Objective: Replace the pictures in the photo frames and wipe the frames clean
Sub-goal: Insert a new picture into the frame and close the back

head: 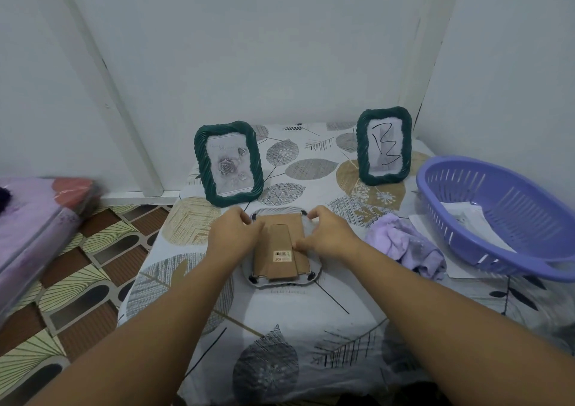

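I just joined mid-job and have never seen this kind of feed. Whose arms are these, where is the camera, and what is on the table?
There is no machine: a person works with bare hands, and the one camera sits on their head, looking forward and down. The left hand and right hand press on the cardboard back of a frame lying face down on the leaf-patterned table. Two green frames stand behind it, one with a rose picture, one with a handwritten sheet. To the right lie a purple cloth and a purple basket holding paper.

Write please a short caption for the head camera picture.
Both hands, left and right, work on a face-down frame; two green frames stand behind.
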Demonstrator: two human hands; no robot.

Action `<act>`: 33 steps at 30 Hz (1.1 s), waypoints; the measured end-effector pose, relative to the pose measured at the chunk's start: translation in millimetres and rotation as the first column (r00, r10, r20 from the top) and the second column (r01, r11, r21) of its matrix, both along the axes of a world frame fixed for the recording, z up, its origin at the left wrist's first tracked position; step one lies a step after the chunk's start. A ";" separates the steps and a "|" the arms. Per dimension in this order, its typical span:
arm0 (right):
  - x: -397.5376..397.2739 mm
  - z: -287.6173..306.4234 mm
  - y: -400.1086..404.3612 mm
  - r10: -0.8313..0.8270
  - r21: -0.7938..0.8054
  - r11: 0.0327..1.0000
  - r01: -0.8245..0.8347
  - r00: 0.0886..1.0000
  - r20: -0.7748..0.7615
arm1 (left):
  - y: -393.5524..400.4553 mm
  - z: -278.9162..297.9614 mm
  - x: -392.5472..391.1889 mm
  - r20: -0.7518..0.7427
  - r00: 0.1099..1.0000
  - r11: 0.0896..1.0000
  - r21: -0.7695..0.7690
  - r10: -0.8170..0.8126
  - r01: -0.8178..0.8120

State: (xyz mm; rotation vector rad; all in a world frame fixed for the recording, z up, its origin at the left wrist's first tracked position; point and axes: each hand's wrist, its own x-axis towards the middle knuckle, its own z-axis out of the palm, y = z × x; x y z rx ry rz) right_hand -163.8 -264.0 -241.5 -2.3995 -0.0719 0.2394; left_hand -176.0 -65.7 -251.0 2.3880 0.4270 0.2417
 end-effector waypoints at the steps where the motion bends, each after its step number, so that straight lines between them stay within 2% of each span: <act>1: 1.0 0.5 -0.1 0.000 0.005 1.000 0.000 1.000 -0.001 | -1.9 0.0 3.0 0.020 1.000 1.000 -0.005 0.006 -0.006; 12: 17.7 -16.5 3.6 -0.092 0.036 0.995 0.090 0.993 0.073 | -2.1 -33.0 7.1 0.213 0.977 0.999 -0.038 -0.016 0.024; 20: 16.5 -26.5 3.7 -0.095 0.055 0.994 0.090 0.990 0.100 | -3.1 -39.7 5.9 0.232 0.970 0.997 -0.035 0.078 -0.072; 33: 15.4 -26.4 2.2 -0.088 0.092 0.993 0.078 0.990 0.108 | -2.9 -39.7 6.1 0.238 0.968 0.997 -0.018 0.073 -0.071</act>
